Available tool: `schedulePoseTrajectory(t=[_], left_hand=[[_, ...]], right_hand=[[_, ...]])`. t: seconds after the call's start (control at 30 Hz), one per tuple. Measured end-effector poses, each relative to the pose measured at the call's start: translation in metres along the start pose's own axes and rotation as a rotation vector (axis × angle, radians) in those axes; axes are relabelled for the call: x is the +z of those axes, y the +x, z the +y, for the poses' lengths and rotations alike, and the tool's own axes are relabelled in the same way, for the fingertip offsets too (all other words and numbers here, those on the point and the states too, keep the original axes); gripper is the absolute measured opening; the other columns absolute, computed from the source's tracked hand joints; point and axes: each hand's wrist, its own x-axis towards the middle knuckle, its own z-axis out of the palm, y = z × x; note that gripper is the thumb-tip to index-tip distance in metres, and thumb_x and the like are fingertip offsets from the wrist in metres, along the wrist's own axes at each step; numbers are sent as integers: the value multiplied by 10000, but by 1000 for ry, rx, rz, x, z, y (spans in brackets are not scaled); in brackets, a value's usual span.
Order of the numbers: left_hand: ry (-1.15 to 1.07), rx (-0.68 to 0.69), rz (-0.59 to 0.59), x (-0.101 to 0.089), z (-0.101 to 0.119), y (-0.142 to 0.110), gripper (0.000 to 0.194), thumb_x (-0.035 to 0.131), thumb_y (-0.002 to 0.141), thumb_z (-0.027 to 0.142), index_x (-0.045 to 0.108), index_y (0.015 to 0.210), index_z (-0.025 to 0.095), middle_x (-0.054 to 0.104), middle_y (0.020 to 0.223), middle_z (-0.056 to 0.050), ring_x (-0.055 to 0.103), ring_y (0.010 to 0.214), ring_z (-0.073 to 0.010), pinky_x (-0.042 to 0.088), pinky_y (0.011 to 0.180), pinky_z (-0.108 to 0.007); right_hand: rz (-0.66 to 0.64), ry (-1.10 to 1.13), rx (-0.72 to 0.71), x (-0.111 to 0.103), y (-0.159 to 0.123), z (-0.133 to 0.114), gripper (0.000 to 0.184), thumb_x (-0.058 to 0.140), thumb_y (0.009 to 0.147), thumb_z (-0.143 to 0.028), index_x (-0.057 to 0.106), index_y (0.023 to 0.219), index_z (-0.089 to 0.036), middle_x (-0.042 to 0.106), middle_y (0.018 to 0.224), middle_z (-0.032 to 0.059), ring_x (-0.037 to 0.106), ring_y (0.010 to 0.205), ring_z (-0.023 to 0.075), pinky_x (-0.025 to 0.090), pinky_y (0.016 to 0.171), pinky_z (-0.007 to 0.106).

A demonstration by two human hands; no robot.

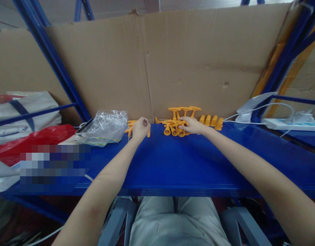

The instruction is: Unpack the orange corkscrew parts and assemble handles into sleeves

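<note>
My left hand (141, 128) is closed at the back of the blue shelf, fingers curled inward. Orange plastic parts (130, 127) lie beside and behind it; what the fingers hold is hidden. My right hand (193, 125) has its fingers closed over a pile of orange flared plastic pieces (174, 131), whose round cup ends face me. The fingertips grip one piece in the pile, partly covered. Behind the pile stand several T-shaped orange pieces (185, 110). Right of my right hand is a row of short orange stepped pieces (214, 121).
A clear plastic bag (106, 124) lies left of my left hand. Further left are a red bag (41, 138) and a white cloth bag (26, 112). A cardboard wall (193, 61) closes the back. A white power strip (293, 123) with cables sits at right on the blue tabletop (167, 164).
</note>
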Motion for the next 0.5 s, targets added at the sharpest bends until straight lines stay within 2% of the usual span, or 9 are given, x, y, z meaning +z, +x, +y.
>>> schedulePoseTrajectory(t=[0.13, 0.23, 0.33, 0.4, 0.5], left_hand=[[-64, -21, 18, 2, 2, 0, 57, 555, 757, 153, 563, 718, 195, 589, 638, 20, 587, 658, -151, 435, 667, -246], [-81, -32, 10, 5, 1, 0, 61, 555, 747, 158, 550, 704, 201, 583, 629, 22, 582, 649, -150, 425, 651, -243], [-82, -27, -30, 8, -1, 1, 63, 556, 764, 196, 557, 703, 205, 588, 619, 18, 583, 637, -155, 418, 640, -245], [-54, -17, -73, 9, -2, 1, 117, 561, 783, 248, 551, 674, 210, 589, 604, 11, 586, 634, -167, 411, 629, -252], [35, 19, -174, 10, -4, 2, 298, 546, 826, 366, 488, 572, 221, 576, 559, -9, 593, 642, -189, 396, 614, -262]], right_hand=[[99, -9, 40, -15, -14, 25, 483, 561, 886, -371, 593, 1349, -237, 558, 1442, 139, 485, 1346, 398, 301, 1082, 719], [195, 3, 95, -24, -27, 52, 438, 584, 856, -371, 632, 1281, -281, 572, 1431, 117, 496, 1335, 392, 327, 1083, 690], [282, 20, 192, -30, -37, 85, 443, 568, 834, -402, 640, 1243, -246, 592, 1397, 130, 519, 1309, 380, 342, 1060, 701], [337, 37, 257, -32, -40, 107, 462, 568, 810, -399, 643, 1223, -207, 623, 1340, 150, 551, 1271, 357, 407, 1046, 631], [416, 26, 387, -30, -43, 135, 471, 570, 773, -367, 647, 1192, -165, 654, 1262, 179, 593, 1207, 342, 467, 1017, 538]])
